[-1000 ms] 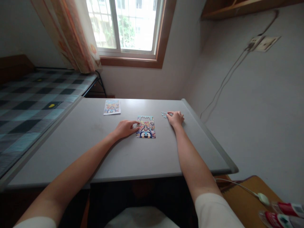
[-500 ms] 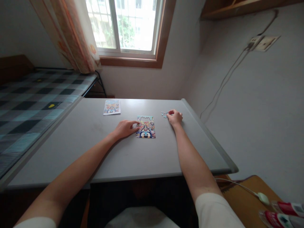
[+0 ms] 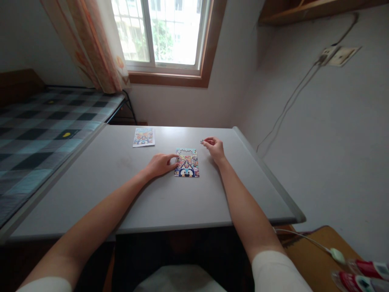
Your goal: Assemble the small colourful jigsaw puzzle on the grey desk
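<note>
A partly assembled jigsaw puzzle [image 3: 187, 166] lies on the grey table, with a bare gap near its far edge and a blue cartoon face at its near end. At its left edge rests my left hand [image 3: 161, 164], thumb and forefinger apart and touching the border. My right hand [image 3: 215, 149] is to the right of the puzzle's far end, fingertips pinched on a small puzzle piece [image 3: 201, 142]. The loose pieces seen earlier are hidden behind this hand. Farther back on the left lies a picture sheet [image 3: 144, 137] with a similar design.
The grey table [image 3: 146, 207] reaches toward the window [image 3: 170, 36]. A bed with a checked cover [image 3: 79, 117] stands left. Along the right wall hangs a cable [image 3: 284, 109]. Bottles with red labels [image 3: 361, 280] lie at the lower right, by a brown surface [image 3: 319, 243].
My right hand has moved left from the loose pieces, toward the puzzle, with a puzzle piece in its fingertips. The left hand stays at the puzzle's left edge.
</note>
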